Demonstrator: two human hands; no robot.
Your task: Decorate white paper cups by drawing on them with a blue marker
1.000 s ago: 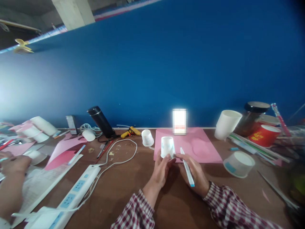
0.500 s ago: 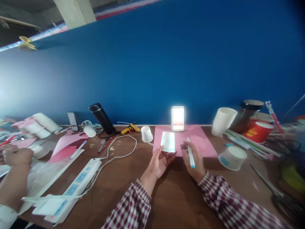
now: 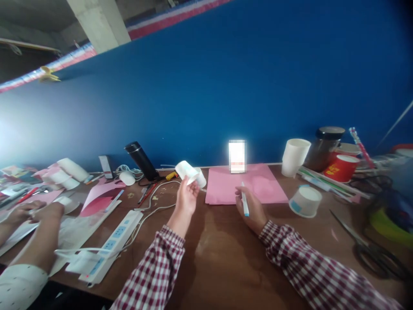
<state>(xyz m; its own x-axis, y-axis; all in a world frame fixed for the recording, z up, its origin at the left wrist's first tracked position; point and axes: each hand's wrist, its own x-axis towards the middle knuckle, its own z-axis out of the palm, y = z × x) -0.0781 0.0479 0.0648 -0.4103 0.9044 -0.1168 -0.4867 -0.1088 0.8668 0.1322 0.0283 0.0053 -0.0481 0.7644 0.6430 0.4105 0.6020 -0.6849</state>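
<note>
My L hand (image 3: pixel 187 200) grips a white cup (image 3: pixel 183 169) btwn thumb & fingers, low at one end, prob so most of its side stays uncovered. Cup's up off the table (image 3: pixel 222 258), just L of the pink paper (image 3: pixel 221 189), tilted: long axis slants upper L to lower R. Can't be sure which end's the mouth.

My R hand (image 3: pixel 253 209) has a white marker (image 3: pixel 245 203) held lightly btwn thumb & fingers, prob to keep it handy. It points away from me, blue end nearest, axis almost fore-aft; capped or not, can't tell.

2nd cup (image 3: pixel 201 178) is right behind mine; touching or not, can't tell. Pink paper's flat up front, prob for easy reach. Out R: blue-patched cup (image 3: pixel 305 201), then scissors (image 3: pixel 355 242). Out L: power strip (image 3: pixel 114 241), then a co-worker's hands (image 3: pixel 54 212).
</note>
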